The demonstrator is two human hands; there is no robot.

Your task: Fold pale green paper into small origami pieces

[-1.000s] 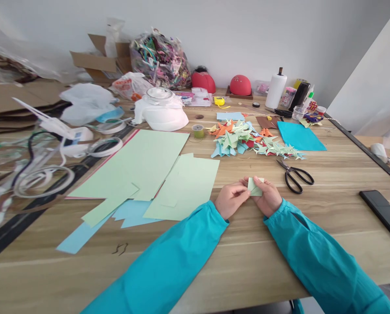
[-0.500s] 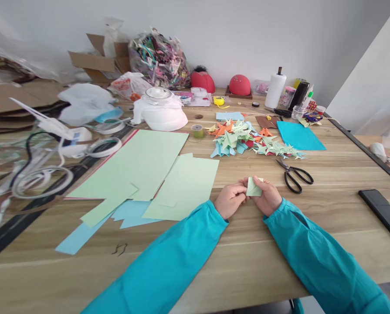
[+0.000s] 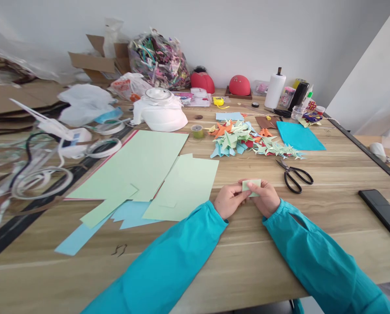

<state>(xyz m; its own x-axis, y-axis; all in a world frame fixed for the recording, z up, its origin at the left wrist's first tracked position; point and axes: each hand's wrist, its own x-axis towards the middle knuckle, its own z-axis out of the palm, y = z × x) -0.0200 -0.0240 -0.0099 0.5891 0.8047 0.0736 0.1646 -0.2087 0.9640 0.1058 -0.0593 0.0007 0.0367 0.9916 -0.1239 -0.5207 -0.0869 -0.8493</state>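
Between my two hands is a small pale green square of paper (image 3: 254, 182), held just above the wooden table. My left hand (image 3: 229, 200) grips its left edge, thumb in front and fingers partly hidden behind. My right hand (image 3: 266, 197) pinches it from the right, the thumb lying across its front face. Beyond the hands lies a pile of folded paper stars (image 3: 230, 139) in green, orange, blue and red. A pair of black-handled scissors (image 3: 293, 176) rests to the right of my right hand.
Green paper sheets (image 3: 195, 179) and blue strips (image 3: 80, 237) lie left of my hands. A phone (image 3: 382, 213) is at the right. Farther back are a teal sheet (image 3: 299, 136), a thread spool (image 3: 197, 131), a white bottle (image 3: 275, 89) and a glue gun (image 3: 55, 128).
The green paper square has shifted slightly left and turned a little. My left thumb now reaches onto its front, and the right thumb has moved lower across it.
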